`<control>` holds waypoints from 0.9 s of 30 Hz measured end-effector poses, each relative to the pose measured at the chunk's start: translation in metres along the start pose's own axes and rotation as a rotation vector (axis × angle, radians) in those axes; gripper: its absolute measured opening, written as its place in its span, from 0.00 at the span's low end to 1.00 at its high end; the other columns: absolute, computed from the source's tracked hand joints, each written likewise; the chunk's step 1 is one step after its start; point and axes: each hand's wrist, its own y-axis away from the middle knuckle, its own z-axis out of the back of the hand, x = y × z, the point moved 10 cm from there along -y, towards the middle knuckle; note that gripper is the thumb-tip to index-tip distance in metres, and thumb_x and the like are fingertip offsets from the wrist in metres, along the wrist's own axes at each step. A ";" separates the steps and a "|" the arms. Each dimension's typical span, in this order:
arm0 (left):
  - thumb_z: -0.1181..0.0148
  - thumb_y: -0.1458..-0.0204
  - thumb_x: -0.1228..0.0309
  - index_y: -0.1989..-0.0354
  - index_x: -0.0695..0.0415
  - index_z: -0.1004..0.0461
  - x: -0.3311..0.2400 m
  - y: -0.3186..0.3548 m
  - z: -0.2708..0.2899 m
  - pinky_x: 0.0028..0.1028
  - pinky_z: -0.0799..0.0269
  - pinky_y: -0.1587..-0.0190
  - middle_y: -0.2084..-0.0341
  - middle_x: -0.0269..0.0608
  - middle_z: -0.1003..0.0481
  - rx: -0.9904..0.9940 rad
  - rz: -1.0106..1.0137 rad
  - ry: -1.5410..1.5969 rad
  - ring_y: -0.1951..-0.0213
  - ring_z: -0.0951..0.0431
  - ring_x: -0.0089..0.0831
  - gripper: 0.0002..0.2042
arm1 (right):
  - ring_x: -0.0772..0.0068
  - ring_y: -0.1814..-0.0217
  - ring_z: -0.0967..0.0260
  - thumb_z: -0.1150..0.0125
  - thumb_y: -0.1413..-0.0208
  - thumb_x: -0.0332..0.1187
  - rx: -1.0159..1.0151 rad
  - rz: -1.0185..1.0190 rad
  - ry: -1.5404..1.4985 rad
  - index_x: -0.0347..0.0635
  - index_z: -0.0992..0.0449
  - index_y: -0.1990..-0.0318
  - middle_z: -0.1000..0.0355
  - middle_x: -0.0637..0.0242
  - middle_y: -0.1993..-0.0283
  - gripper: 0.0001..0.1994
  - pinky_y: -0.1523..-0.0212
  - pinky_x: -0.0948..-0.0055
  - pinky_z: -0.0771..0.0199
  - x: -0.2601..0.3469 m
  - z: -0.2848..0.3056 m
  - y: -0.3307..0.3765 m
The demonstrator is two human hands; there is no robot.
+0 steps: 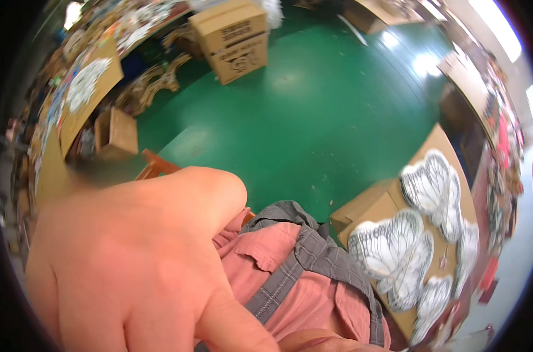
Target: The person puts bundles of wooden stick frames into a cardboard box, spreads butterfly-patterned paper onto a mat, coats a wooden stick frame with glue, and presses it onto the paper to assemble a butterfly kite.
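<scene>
My left hand (143,264) fills the lower left, very close and with its back showing. Its fingers run down past the lower edge, so their tips, and anything they may hold or touch, are hidden. Behind it appear my pink clothing (272,246) and a grey checked apron (331,258) with a strap. I cannot see my right hand. A skin-coloured patch at the bottom edge is too cut off to make out. To the right, several white butterfly-wing shapes with dark veins (389,240) lie on a cardboard box (369,208), apart from my left hand.
A closed carton (237,44) stands on the green floor (290,117) ahead. A smaller open box (117,132) sits at the left, near a crowded worktable (99,97). Part of an orange-brown chair (155,164) shows behind my hand. More laden tables (463,73) line the right.
</scene>
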 end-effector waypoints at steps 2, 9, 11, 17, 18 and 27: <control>0.52 0.53 0.75 0.85 0.53 0.36 0.025 -0.005 0.023 0.36 0.30 0.56 0.83 0.32 0.35 0.020 -0.011 0.133 0.82 0.35 0.24 0.09 | 0.64 0.73 0.27 0.45 0.51 0.48 -0.092 -0.130 -0.070 0.36 0.23 0.75 0.26 0.56 0.77 0.20 0.69 0.67 0.29 -0.028 -0.005 0.056; 0.50 0.53 0.72 0.83 0.53 0.35 0.105 -0.034 0.060 0.36 0.30 0.59 0.82 0.33 0.35 0.113 0.033 0.610 0.82 0.34 0.25 0.09 | 0.67 0.73 0.29 0.45 0.51 0.48 -0.255 -0.558 -0.397 0.31 0.25 0.77 0.27 0.55 0.78 0.23 0.69 0.68 0.31 -0.038 -0.094 0.235; 0.49 0.52 0.71 0.83 0.54 0.35 0.131 -0.050 0.051 0.36 0.30 0.60 0.82 0.33 0.34 0.154 0.067 0.721 0.82 0.34 0.26 0.09 | 0.61 0.72 0.28 0.46 0.50 0.49 -0.262 -0.679 -0.392 0.30 0.25 0.77 0.28 0.52 0.77 0.24 0.67 0.67 0.31 -0.049 -0.141 0.264; 0.48 0.52 0.68 0.82 0.54 0.34 0.214 -0.076 0.027 0.37 0.29 0.62 0.82 0.34 0.34 0.231 0.166 1.081 0.83 0.34 0.27 0.09 | 0.51 0.63 0.29 0.49 0.52 0.55 -0.131 -1.208 -0.582 0.33 0.24 0.76 0.28 0.47 0.72 0.27 0.61 0.61 0.33 -0.053 -0.332 0.418; 0.47 0.51 0.68 0.82 0.54 0.34 0.231 -0.078 0.010 0.37 0.29 0.62 0.82 0.34 0.34 0.237 0.192 1.140 0.83 0.34 0.27 0.09 | 0.51 0.63 0.29 0.49 0.52 0.55 -0.151 -1.242 -0.624 0.33 0.24 0.76 0.28 0.47 0.72 0.27 0.61 0.61 0.33 -0.031 -0.346 0.433; 0.45 0.50 0.64 0.80 0.55 0.32 0.323 -0.093 -0.111 0.37 0.29 0.65 0.82 0.35 0.33 0.217 0.400 1.364 0.83 0.33 0.29 0.11 | 0.51 0.66 0.29 0.48 0.52 0.54 -0.324 -1.306 -0.805 0.34 0.23 0.74 0.27 0.49 0.72 0.26 0.62 0.62 0.33 0.032 -0.417 0.463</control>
